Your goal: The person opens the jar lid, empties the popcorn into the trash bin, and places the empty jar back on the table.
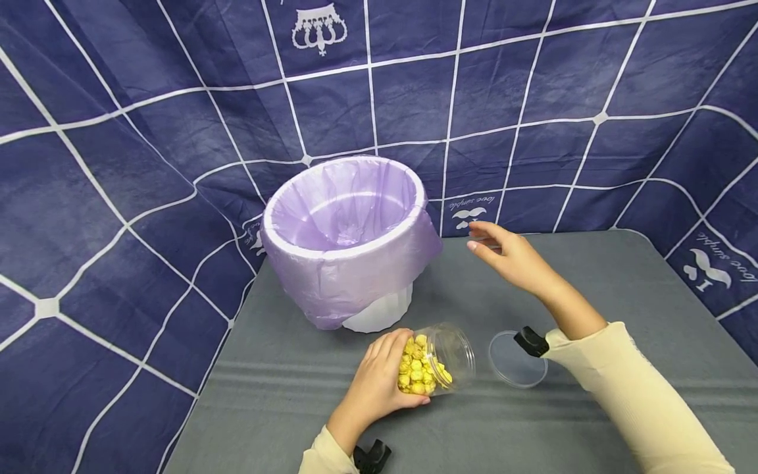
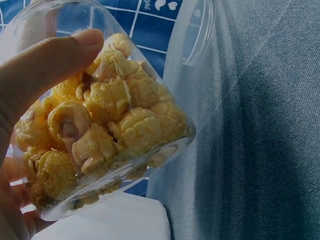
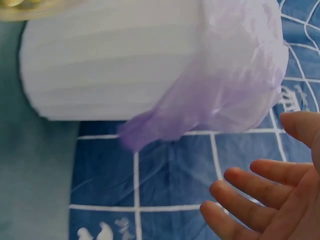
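Note:
My left hand (image 1: 379, 378) grips a clear plastic jar (image 1: 456, 355) partly filled with yellow popcorn (image 1: 417, 368). The jar is tilted onto its side, mouth to the right, close over the table. In the left wrist view the thumb lies across the jar wall above the popcorn (image 2: 107, 107). My right hand (image 1: 503, 253) hovers empty to the right of the bin, fingers loosely extended and apart; the right wrist view shows its spread fingers (image 3: 250, 200). A round clear lid (image 1: 518, 359) lies on the table below the right wrist, right of the jar mouth.
A white ribbed bin (image 1: 381, 313) lined with a purple bag (image 1: 349, 283) stands at the back left of the grey table (image 1: 284, 408), its top facing up. Behind and at the sides hangs a blue cloth (image 1: 408, 105) with white grid lines.

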### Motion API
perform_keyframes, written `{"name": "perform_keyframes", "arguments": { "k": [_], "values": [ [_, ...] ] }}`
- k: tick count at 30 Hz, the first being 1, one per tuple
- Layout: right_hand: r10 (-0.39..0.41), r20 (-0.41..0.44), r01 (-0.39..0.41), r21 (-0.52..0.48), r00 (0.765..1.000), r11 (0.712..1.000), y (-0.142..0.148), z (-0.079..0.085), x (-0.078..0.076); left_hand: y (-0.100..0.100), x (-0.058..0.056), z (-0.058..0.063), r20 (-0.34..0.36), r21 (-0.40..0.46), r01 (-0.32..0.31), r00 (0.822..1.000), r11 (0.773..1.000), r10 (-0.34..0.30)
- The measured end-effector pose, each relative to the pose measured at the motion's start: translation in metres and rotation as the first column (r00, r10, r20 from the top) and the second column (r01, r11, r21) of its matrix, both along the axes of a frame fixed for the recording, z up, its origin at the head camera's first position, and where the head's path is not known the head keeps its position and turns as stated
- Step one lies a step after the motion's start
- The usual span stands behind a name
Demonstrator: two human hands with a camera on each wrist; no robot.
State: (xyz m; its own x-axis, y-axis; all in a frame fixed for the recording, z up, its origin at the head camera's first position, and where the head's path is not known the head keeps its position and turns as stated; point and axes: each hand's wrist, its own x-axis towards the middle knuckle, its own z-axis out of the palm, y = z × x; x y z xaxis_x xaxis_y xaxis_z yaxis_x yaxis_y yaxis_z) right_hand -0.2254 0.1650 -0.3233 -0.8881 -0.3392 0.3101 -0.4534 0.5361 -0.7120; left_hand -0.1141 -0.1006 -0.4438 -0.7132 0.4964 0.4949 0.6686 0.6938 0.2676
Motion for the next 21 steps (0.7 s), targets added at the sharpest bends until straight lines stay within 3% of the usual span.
{"name": "perform_keyframes", "arguments": {
  "k": [5,10,15,21],
  "values": [
    [0.030,0.045,-0.027,-0.071,0.999,0.997,-0.017,0.024,-0.019,0.000,0.000,-0.001,-0.011,0.003,-0.004,1.000,1.000,0.004],
    [0.062,0.152,-0.034,-0.178,0.986,0.983,-0.031,0.044,-0.038,0.000,0.000,-0.001,-0.008,0.001,-0.005,1.000,1.000,0.005],
    [0.099,0.284,-0.023,-0.261,0.954,0.965,-0.046,0.059,-0.053,0.001,0.000,-0.001,-0.002,0.006,-0.004,1.000,1.000,0.004],
    [0.122,0.444,0.028,-0.316,0.888,0.948,-0.064,0.066,-0.069,0.001,-0.001,-0.003,-0.034,0.008,0.008,0.999,1.000,-0.008]
  ]
}}
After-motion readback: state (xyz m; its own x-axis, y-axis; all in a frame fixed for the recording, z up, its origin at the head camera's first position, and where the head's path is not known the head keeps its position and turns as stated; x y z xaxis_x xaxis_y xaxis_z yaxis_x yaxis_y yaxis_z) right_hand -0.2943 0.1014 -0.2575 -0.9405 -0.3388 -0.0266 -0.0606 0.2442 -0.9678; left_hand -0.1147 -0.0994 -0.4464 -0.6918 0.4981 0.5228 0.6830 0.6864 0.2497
